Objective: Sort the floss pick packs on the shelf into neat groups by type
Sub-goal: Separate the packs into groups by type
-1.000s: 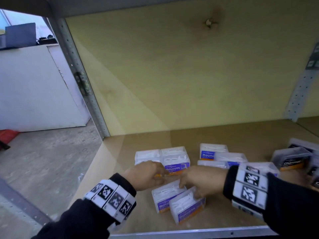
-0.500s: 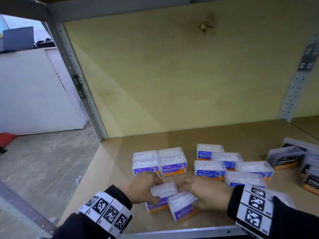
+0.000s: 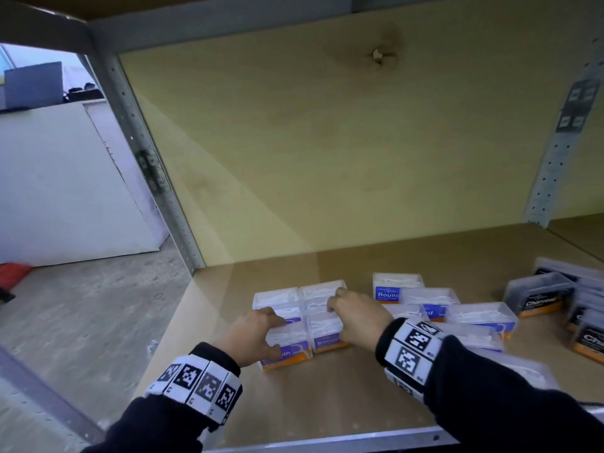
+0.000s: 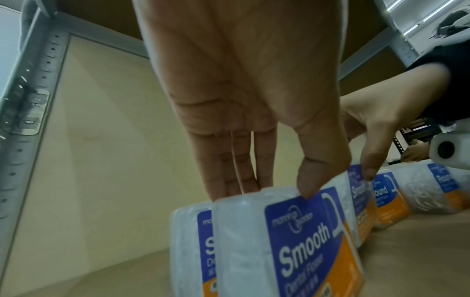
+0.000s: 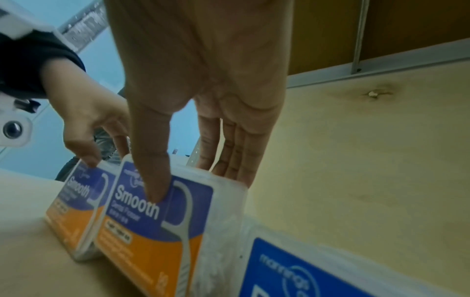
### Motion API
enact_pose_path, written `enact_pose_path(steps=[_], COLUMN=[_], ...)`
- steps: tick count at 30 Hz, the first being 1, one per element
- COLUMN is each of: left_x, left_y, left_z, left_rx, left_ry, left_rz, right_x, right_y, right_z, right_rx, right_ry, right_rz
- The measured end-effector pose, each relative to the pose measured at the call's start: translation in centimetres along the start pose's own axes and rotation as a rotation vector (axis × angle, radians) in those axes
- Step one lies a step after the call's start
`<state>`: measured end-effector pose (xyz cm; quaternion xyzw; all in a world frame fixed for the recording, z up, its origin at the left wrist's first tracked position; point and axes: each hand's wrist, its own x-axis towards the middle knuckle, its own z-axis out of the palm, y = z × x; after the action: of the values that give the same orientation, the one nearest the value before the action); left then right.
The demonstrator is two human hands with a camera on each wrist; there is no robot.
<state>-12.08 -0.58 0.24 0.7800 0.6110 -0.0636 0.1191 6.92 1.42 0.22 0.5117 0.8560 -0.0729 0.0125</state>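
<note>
Two clear "Smooth" floss pick packs with blue-and-orange labels stand side by side at the shelf's front left. My left hand (image 3: 261, 328) pinches the left Smooth pack (image 3: 287, 353), thumb on its label and fingers behind its top, as the left wrist view shows (image 4: 292, 241). My right hand (image 3: 340, 308) pinches the right Smooth pack (image 3: 327, 336) the same way (image 5: 157, 221). Directly behind them stand two more Smooth packs (image 3: 277, 297). Blue "Round" packs (image 3: 428, 300) lie to the right.
Dark "Charcoal" packs (image 3: 539, 299) are grouped at the far right of the wooden shelf (image 3: 327, 403). A plywood back wall (image 3: 327, 158) closes the rear. Grey metal uprights (image 3: 147, 178) frame the left side, and a metal lip (image 3: 327, 439) runs along the front edge.
Both hands have carried their Smooth packs back from the front edge and stood them upright against the rear pair. The two packs were tilted and loose before.
</note>
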Motion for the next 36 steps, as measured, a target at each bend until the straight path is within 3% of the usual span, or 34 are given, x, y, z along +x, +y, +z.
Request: enact_pose_path(steps=[17, 23, 29, 36], left_x=[0.5, 0.5, 2.3, 3.6], left_y=[-1.2, -1.1, -0.5, -0.6], left_z=[0.2, 0.2, 1.3, 1.9], left_rx=[-0.055, -0.049, 0.114, 0.147], left_ry=[0.031, 0.122, 0.002, -0.057], left_rz=[0.026, 0.050, -0.007, -0.069], right_x=[0.9, 1.8, 3.4, 3.5], right_y=[-0.2, -0.3, -0.6, -0.6], right_z=[1.0, 1.3, 1.5, 2.1], right_rx=[-0.034, -0.032, -0.159, -0.101], right_ry=[-0.035, -0.044, -0.172, -0.190], right_rz=[0.003, 0.017, 0.087, 0.127])
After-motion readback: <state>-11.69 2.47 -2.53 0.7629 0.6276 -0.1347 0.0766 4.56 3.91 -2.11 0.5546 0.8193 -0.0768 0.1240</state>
